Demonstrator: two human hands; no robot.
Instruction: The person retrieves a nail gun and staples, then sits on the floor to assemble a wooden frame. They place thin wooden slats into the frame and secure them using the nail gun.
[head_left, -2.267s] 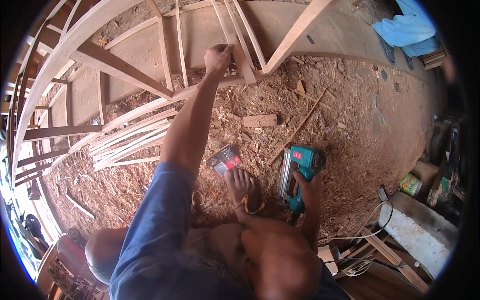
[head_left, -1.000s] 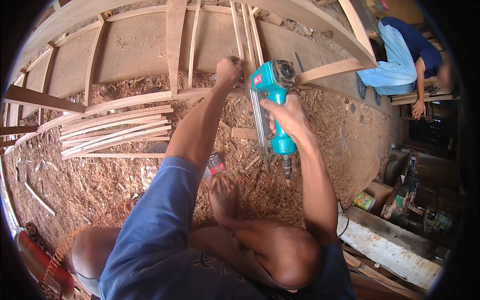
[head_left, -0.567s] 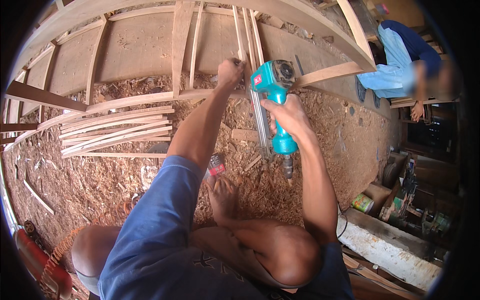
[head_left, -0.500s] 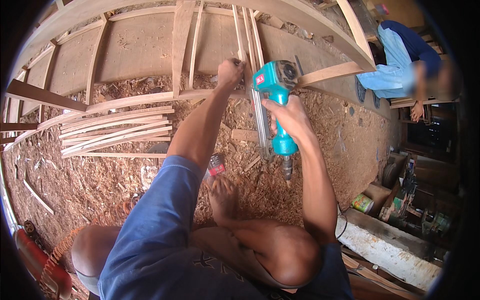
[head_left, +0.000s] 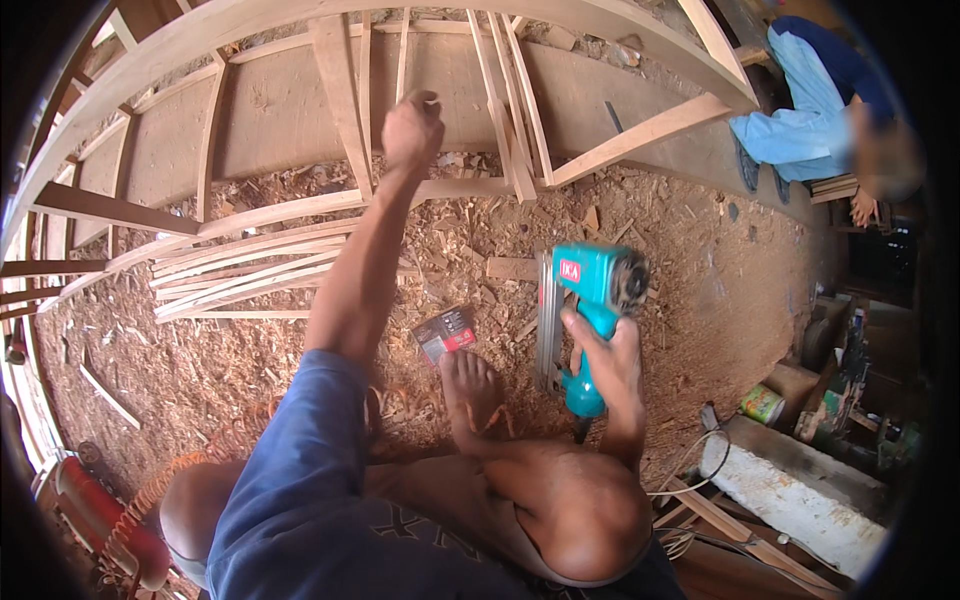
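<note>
Nail gun (head_left: 592, 280) has drawn back from frame edge (head_left: 465, 188) into open room, right hand (head_left: 614, 360) gripping it, left hand (head_left: 410, 135) curled, hold unclear

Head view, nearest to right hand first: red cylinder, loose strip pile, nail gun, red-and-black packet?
From the right hand:
1. nail gun, in its grip
2. red-and-black packet, to its left
3. loose strip pile, farther left
4. red cylinder, far lower left

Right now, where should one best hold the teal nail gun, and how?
Probably by its handle, from the right, as the right hand does: this slim, rounded part joins the bulky head to the base, while the metal magazine runs along its left.
</note>
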